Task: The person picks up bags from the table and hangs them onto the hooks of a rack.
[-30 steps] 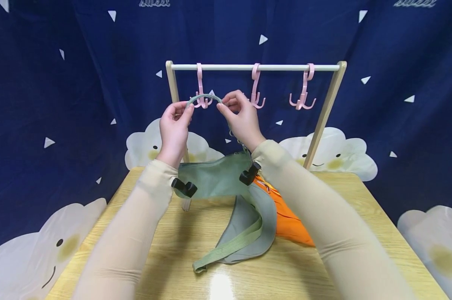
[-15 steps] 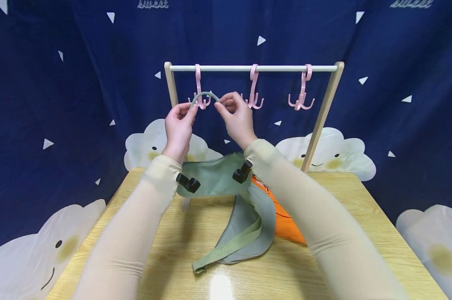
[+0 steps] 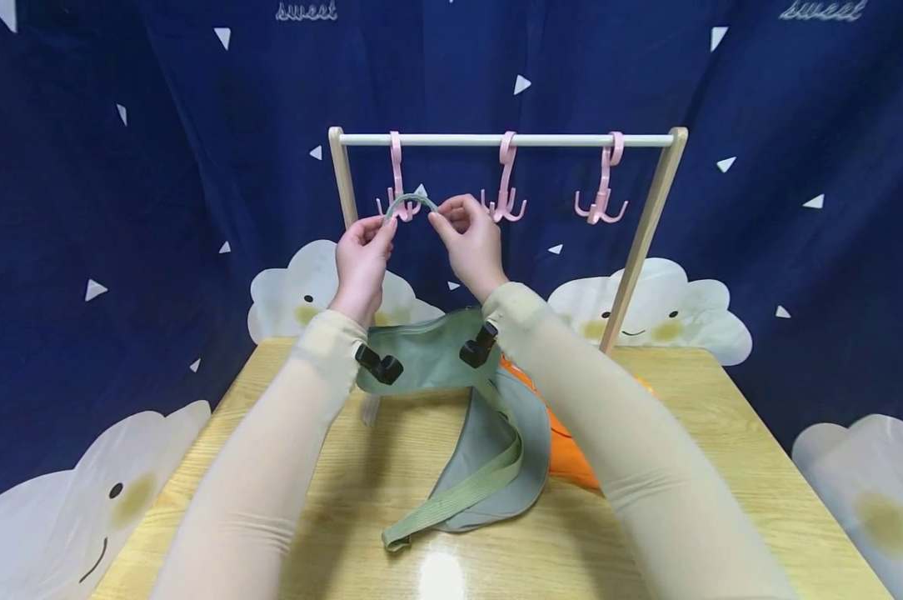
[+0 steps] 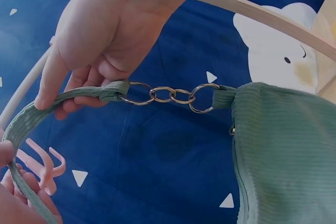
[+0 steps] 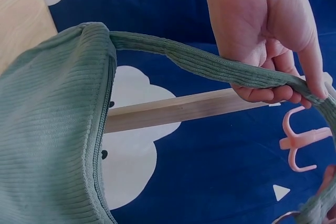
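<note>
A green corduroy bag hangs above the table from its strap, which arches between both hands in front of the left pink hook. My left hand pinches one end of the arch between thumb and fingers. The other end is pinched by my right hand. Gold chain links join one end of the strap to the bag in the left wrist view. The right wrist view shows the strap's other end running straight into the bag beside its zipper.
Pink hooks hang from the white rail of a wooden rack. On the wooden table lie a grey bag-like item, a light green webbing strap and an orange fabric item, partly hidden by the right sleeve.
My hands have come slightly closer together, the left moving right and the right moving left, so the strap arch is narrower. The green bag has shifted slightly with them.
</note>
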`<state>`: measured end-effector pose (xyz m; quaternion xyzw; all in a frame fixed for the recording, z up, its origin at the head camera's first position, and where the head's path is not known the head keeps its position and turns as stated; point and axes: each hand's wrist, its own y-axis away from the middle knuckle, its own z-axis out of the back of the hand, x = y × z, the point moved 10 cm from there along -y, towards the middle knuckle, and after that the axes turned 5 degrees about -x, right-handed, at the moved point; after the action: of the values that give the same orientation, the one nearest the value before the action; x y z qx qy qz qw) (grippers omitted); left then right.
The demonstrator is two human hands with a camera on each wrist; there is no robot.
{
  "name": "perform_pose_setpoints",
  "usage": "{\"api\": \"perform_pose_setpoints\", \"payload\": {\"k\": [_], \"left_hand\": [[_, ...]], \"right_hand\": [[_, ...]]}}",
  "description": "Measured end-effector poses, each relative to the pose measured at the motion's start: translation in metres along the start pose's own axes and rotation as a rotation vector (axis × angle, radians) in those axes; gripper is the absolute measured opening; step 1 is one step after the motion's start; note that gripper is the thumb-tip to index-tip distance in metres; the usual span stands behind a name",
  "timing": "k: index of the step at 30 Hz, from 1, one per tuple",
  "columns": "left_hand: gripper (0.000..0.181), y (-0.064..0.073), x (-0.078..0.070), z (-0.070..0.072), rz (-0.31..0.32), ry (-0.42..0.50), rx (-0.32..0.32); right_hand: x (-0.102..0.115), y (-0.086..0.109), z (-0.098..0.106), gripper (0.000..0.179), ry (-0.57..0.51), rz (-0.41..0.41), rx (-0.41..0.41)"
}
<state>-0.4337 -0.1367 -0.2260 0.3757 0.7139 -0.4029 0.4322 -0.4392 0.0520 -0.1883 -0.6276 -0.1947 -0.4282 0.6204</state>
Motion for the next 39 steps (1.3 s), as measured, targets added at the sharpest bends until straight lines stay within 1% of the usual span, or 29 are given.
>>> {"api": "perform_pose_setpoints", "payload": {"k": [4,12,16,22,27,32,39], "left_hand": [[0.008,-0.001,0.004,0.000,0.022,-0.001,-0.001],[0.005,-0.002,0.014,-0.001,0.070,0.017,0.016],[0.005,-0.003,0.016,-0.001,0.071,0.019,0.018],[0.005,-0.004,0.018,0.000,0.066,0.013,0.012],[0.005,-0.003,0.020,0.000,0.088,0.016,0.014],[0.010,-0.002,0.019,0.000,0.106,0.016,0.015],[0.011,-0.002,0.017,0.003,0.087,-0.025,0.009]], "right_hand": [[-0.005,0.000,-0.002,0.021,0.005,-0.016,0.004],[-0.012,0.001,-0.003,0.021,0.029,-0.033,0.014],[-0.014,0.000,-0.004,0.021,0.044,-0.028,0.017],[-0.016,0.001,-0.005,0.020,0.025,-0.040,0.016],[-0.015,-0.001,-0.007,0.016,-0.028,-0.058,0.032],[-0.014,-0.004,-0.007,0.014,-0.033,-0.065,0.044],[-0.009,-0.006,-0.008,0.013,-0.030,-0.049,0.059]]}}
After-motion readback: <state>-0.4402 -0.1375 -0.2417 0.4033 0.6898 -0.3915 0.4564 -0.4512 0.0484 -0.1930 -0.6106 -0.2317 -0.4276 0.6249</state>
